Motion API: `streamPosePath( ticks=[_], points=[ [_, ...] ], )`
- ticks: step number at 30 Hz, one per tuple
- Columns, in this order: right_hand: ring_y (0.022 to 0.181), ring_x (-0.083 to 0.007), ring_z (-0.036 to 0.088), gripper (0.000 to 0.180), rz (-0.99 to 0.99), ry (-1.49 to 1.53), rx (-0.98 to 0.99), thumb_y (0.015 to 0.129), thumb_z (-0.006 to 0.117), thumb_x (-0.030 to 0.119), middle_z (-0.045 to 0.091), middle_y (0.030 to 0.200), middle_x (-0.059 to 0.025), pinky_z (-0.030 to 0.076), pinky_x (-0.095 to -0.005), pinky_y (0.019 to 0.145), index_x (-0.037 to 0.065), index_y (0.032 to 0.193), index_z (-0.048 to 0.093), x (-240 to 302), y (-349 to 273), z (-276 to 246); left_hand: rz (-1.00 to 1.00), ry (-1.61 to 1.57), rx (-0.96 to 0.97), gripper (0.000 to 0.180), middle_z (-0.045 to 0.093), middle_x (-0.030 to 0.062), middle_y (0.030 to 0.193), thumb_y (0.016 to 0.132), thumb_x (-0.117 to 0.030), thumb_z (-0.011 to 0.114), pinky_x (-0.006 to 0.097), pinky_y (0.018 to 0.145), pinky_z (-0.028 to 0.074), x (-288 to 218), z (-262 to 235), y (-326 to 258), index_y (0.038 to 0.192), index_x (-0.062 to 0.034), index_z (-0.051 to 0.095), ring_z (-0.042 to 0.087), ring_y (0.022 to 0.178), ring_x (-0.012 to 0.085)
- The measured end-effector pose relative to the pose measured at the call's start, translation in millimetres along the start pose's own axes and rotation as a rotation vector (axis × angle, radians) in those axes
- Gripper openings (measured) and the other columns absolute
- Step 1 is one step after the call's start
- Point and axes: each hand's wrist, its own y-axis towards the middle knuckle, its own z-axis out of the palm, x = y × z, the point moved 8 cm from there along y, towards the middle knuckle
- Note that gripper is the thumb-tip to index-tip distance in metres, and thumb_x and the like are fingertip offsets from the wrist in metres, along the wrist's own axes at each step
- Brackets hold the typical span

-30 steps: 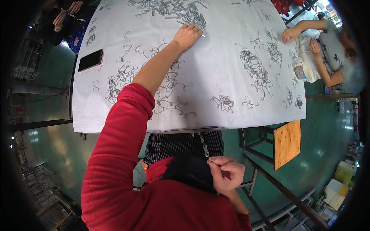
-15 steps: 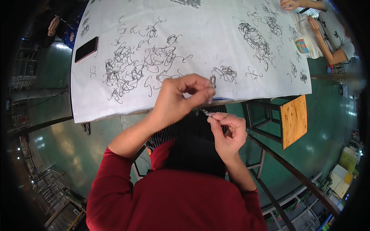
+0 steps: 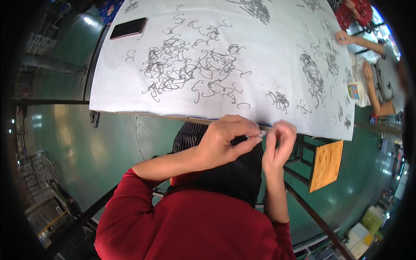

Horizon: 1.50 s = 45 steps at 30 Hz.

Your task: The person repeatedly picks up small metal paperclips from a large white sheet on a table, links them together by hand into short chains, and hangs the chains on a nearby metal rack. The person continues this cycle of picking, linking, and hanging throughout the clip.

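My left hand [image 3: 229,138] is at the near table edge, thumb and fingertips pinched on a small shiny piece [image 3: 262,134]. Most of that piece is hidden, so its kind does not show. My right hand [image 3: 280,145] is close beside it on the right, blurred, with its fingers curled in. Whatever it holds is out of sight. Beyond both hands, thin curved wire hooks [image 3: 173,65] lie in a loose, tangled spread on the white-covered table [image 3: 268,56]. A smaller cluster of wire hooks [image 3: 278,100] is nearest my right hand.
A dark phone [image 3: 128,28] lies at the table's left. More wire hooks [image 3: 313,76] are heaped on the right, others at the far side [image 3: 255,9]. Co-workers sit along the right, one's arm [image 3: 368,43] reaching in, near a printed tub [image 3: 355,91]. A wooden-topped stool [image 3: 327,165] stands right.
The view has shifted, so the table sits further right and higher. My hands have come closer together; the upright shiny link in my left fingers is now mostly covered. My right hand has risen.
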Motion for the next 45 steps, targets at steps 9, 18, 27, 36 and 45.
streamPosePath(
  ticks=[9,18,27,36,45],
  points=[
    [0.079,-0.025,0.064,0.015,0.088,-0.373,0.568,0.081,0.068,0.02,0.066,0.087,-0.0087,0.049,-0.0354,0.07,0.005,0.085,0.068,-65,120,187,0.022,0.111,-0.062,0.015,0.069,0.0076,0.092,0.075,-0.008,0.075,0.033,0.079,0.048,13,-8,-23,0.089,-0.0055,0.07,0.064,0.087,0.0225],
    [0.084,-0.0251,0.065,0.018,0.134,-0.66,0.791,0.082,0.066,0.021,0.066,0.093,-0.0114,0.052,-0.0364,0.072,0.004,0.088,0.069,-83,125,251,0.054,0.098,-0.104,0.016,0.069,0.0056,0.09,0.076,-0.009,0.074,0.034,0.081,0.046,18,-13,-34,0.09,-0.0065,0.069,0.065,0.086,0.0187],
    [0.066,-0.0112,0.055,0.017,0.576,0.532,0.374,0.084,0.065,0.002,0.06,0.081,-0.0083,0.042,-0.023,0.054,0.003,0.094,0.051,-14,82,94,0.082,0.125,-0.118,0.015,0.069,0.004,0.089,0.074,-0.009,0.075,0.033,0.081,0.046,19,-10,-31,0.088,-0.0085,0.07,0.065,0.084,0.017],
    [0.069,-0.0133,0.061,0.025,0.501,0.621,-0.033,0.084,0.063,-0.008,0.062,0.088,-0.0143,0.052,-0.0237,0.058,0.004,0.095,0.044,41,-4,4,0.143,0.166,-0.124,0.015,0.068,0.0029,0.084,0.074,-0.01,0.074,0.038,0.082,0.047,8,-2,-21,0.087,-0.0091,0.069,0.065,0.083,0.0181],
    [0.07,-0.0175,0.062,0.028,0.255,0.532,-0.146,0.083,0.059,-0.013,0.06,0.088,-0.0181,0.055,-0.0286,0.065,0.003,0.092,0.038,31,-5,-5,0.151,0.225,-0.051,0.016,0.068,0.003,0.084,0.075,-0.014,0.074,0.041,0.085,0.046,11,16,-12,0.09,-0.01,0.069,0.065,0.088,0.0188]
  ],
)
